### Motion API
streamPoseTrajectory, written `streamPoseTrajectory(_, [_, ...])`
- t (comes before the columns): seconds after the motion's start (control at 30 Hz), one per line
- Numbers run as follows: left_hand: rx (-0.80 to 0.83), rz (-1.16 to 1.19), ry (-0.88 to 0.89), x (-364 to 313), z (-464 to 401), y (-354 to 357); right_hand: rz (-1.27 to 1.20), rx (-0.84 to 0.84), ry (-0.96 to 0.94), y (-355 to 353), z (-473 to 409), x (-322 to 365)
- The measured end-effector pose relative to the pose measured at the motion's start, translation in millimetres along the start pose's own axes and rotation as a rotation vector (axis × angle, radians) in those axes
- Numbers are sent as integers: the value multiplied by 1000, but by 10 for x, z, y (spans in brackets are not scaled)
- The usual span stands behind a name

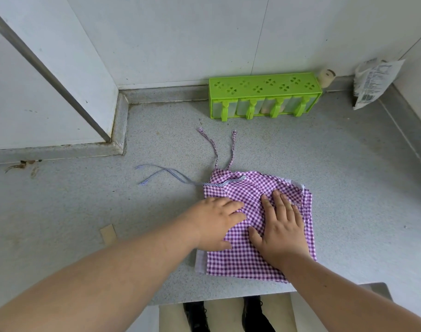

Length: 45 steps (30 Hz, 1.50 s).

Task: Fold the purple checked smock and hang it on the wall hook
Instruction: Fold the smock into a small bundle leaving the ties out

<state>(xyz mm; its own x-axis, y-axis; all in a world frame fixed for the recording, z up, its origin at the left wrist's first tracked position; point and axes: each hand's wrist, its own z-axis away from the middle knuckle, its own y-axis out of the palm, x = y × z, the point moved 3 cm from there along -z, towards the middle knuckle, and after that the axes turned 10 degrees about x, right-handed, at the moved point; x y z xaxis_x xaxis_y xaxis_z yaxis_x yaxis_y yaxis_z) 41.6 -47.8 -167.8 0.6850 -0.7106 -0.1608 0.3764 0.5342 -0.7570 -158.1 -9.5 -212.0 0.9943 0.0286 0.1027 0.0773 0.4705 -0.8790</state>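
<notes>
Fingers of the right hand lie straight and slightly spread, flat on the purple checked smock; the left hand also lies flat on it, fingers extended and close together, palm down on the left part of the cloth. Neither hand grips or pinches anything, both just press. Smock sits on the grey speckled countertop, near the front edge, already folded into a compact, roughly square bundle with several layers showing at the right and bottom-left edges. A pair of purple checked ties trails out from the top toward the wall, and a pair of blue striped ties trails off to the left, all loose on the counter. Judgement: the folding looks mostly done, the hands seem to be smoothing or flattening the last fold; the loose ties may need tucking. Hanging is not done, and no wall hook is visible in this view, so its position cannot be told. Behind, against the wall, stands a green seasoning box rack, with a white printed bag leaning in the right corner.
</notes>
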Motion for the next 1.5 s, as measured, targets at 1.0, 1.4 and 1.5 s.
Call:
streamPoseTrajectory(1.0, [222,-278,-87,-466,231,458,159,-36,-353,-241,439,-208])
streamPoseTrajectory(1.4, [132,338,-101,-227,356,122,59,302,-319,-259,731,-308])
streamPoseTrajectory(1.5, [77,541,-226,-70,365,96,-127,263,-267,-329,670,-375])
